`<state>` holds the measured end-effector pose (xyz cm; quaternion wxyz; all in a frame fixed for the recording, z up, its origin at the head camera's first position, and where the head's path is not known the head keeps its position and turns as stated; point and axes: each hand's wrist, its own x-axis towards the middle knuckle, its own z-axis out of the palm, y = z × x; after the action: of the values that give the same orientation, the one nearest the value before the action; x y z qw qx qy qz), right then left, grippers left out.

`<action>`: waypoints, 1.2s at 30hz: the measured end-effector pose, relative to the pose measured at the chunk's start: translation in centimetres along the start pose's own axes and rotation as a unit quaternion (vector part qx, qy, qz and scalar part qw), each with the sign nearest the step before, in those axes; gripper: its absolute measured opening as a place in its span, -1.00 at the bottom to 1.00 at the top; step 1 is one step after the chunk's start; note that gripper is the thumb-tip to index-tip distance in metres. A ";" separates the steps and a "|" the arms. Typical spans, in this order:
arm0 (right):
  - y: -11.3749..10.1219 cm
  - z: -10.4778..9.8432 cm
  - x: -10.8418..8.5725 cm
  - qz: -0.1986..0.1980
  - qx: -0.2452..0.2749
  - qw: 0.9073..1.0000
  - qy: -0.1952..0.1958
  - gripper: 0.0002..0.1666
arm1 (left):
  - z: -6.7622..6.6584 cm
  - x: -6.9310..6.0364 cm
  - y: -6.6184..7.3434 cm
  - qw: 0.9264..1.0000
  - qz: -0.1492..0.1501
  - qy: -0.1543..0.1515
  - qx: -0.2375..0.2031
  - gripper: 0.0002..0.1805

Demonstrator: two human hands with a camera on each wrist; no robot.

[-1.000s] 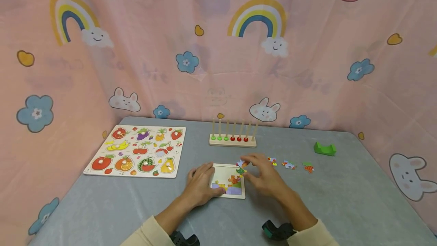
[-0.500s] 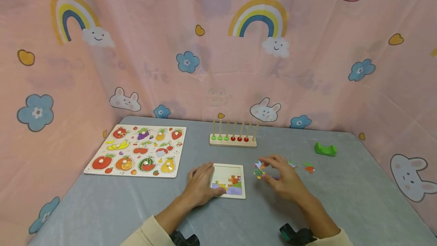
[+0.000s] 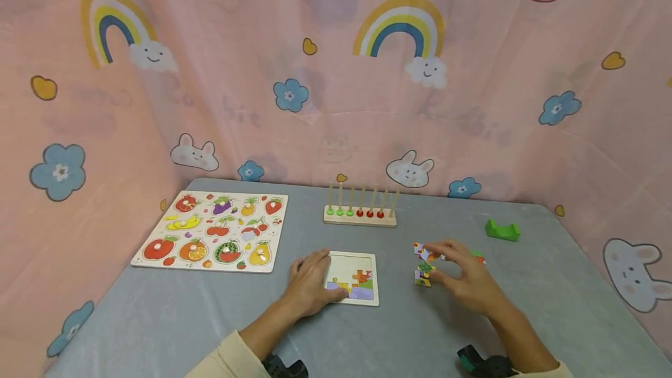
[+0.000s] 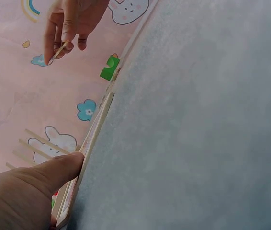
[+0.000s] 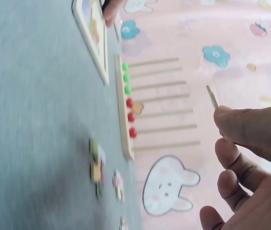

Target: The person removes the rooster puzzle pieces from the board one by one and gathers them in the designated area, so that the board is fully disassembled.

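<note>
Right grip point(image 3: 464, 279) shifted rightward, pinching puzzle piece point(image 3: 426, 257); left grip point(image 3: 308, 286) holding puzzle tray point(image 3: 342, 265).

Play corner: fruit puzzle point(image 3: 211, 232), cartoon curtain point(image 3: 336, 83)

Part-filled puzzle tray point(image 3: 343, 262), one puzzle piece point(image 3: 424, 256) in the air
The pale tray lies flat, purple, green and orange fitted pieces point(image 3: 361, 292) at its near side; the multicoloured piece is raised to its right, loose pieces point(image 5: 97, 167) nearby.
</note>
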<state>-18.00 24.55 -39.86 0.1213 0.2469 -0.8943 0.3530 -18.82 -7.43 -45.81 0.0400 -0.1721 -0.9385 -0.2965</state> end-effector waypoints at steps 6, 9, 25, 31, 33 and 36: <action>1.3 -1.1 -0.7 -0.025 -0.013 1.000 0.013 -0.46 | -0.1 0.0 0.1 1.000 -0.002 0.001 -0.001 -0.10; 1.9 -1.4 -1.0 -0.017 -0.012 1.000 0.014 -0.46 | -0.2 -0.1 0.1 1.000 0.000 0.002 -0.002 -0.11; 5.3 -2.0 -2.5 0.029 -0.032 0.999 -0.009 -0.51 | -0.1 -0.1 0.0 1.000 0.001 0.001 -0.003 -0.10; 6.2 -1.9 -2.7 0.032 -0.038 0.999 -0.017 -0.50 | -0.1 0.0 0.0 1.000 0.000 0.000 -0.002 -0.11; 6.6 -1.9 -2.8 0.034 -0.039 0.998 -0.021 -0.50 | 0.0 0.0 0.0 1.000 0.000 -0.001 -0.003 -0.11; 7.1 -1.7 -3.0 0.027 -0.042 0.999 -0.021 -0.50 | 0.0 0.0 0.1 1.000 -0.002 -0.004 -0.004 -0.11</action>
<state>-19.08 31.23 -43.86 0.1032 0.2246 -0.9169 0.3135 -18.79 -7.41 -45.73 0.0353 -0.1719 -0.9376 -0.3001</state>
